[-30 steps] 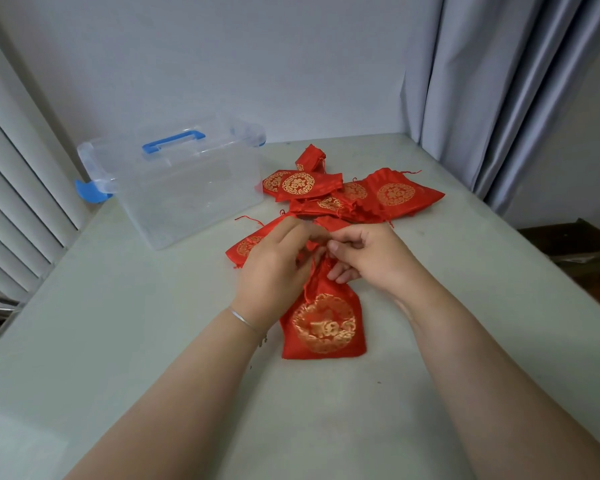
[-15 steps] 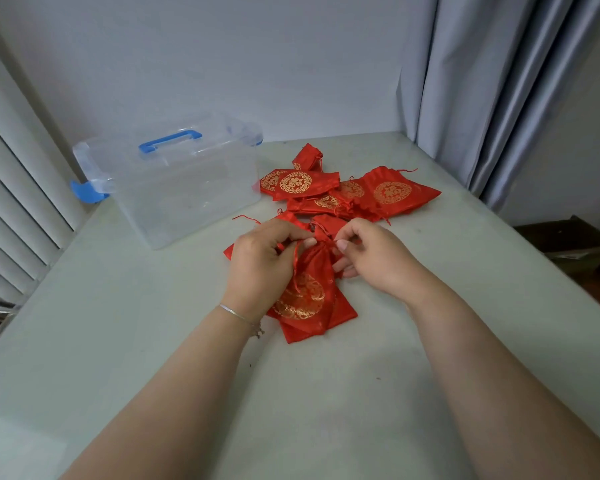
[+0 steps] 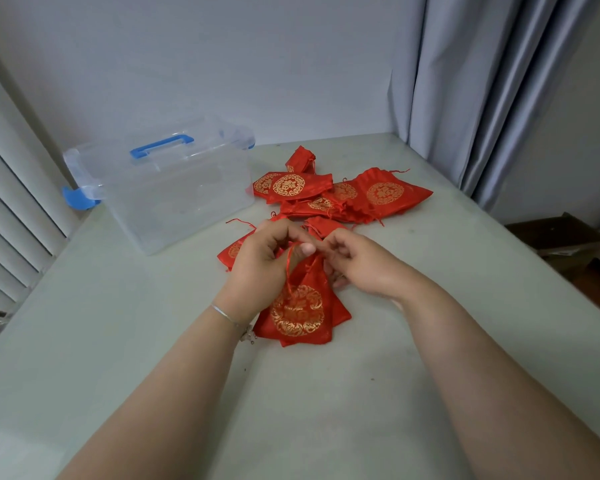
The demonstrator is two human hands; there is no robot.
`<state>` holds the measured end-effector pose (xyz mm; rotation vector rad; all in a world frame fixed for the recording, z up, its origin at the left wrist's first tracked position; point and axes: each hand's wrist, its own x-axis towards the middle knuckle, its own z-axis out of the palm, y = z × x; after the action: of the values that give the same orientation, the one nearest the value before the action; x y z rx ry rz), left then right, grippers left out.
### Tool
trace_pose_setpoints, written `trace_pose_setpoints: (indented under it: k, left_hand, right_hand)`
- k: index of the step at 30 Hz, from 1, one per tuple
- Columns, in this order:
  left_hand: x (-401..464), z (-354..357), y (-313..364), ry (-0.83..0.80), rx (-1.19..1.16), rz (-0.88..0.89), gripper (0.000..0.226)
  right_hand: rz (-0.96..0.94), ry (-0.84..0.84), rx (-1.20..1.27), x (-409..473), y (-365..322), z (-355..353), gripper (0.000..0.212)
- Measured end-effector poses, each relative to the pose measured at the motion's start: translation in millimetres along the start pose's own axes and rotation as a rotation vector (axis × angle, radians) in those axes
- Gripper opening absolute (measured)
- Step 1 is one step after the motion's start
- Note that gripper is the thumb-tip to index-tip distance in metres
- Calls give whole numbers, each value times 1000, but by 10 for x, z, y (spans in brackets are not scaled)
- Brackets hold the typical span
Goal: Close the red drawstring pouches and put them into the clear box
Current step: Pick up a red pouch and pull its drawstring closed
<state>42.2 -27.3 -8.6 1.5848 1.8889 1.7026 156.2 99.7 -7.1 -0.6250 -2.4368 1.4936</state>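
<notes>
The pouch (image 3: 300, 311) lies lengthwise toward the camera, neck pointing away (partly hidden); left hand (image 3: 262, 268) fingers pinch its cord (image 3: 287, 268), right hand (image 3: 359, 261) fingers curl at the neck.

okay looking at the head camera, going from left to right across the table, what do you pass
Blue latch → clear box → left hand gripping the pouch → right hand → largest pouch of the pile → grey curtain → cardboard box.

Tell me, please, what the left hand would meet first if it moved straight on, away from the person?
Probably the loose heap of red pouches just beyond the left hand; the clear box sits off to the left of that line, though depth is uncertain.
</notes>
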Motion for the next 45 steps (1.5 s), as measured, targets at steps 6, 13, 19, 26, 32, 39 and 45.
trace_pose_setpoints:
  k: [6, 13, 19, 26, 32, 39, 45]
  left_hand:
    - [48, -93, 72, 34, -208, -310, 11]
    - [35, -117, 76, 78, -68, -466, 18]
    - [27, -105, 93, -66, -4, -485, 19]
    - [6, -176, 74, -305, -145, -473, 18]
    - [14, -94, 67, -138, -235, -532, 10]
    - [28, -121, 42, -96, -260, -496, 4]
    - [33, -143, 65, -68, -281, -584, 4]
  right_hand:
    - [73, -74, 377, -20, -87, 7, 23]
    - [-275, 206, -228, 18, -26, 153, 10]
    - [-471, 317, -244, 5, -56, 160, 12]
    - [-542, 312, -204, 10, -44, 153, 7]
    - [-419, 236, -20, 41, -56, 171, 7]
    - [-182, 71, -134, 14, -12, -8, 12]
    - [-284, 285, -284, -1, -39, -3, 14]
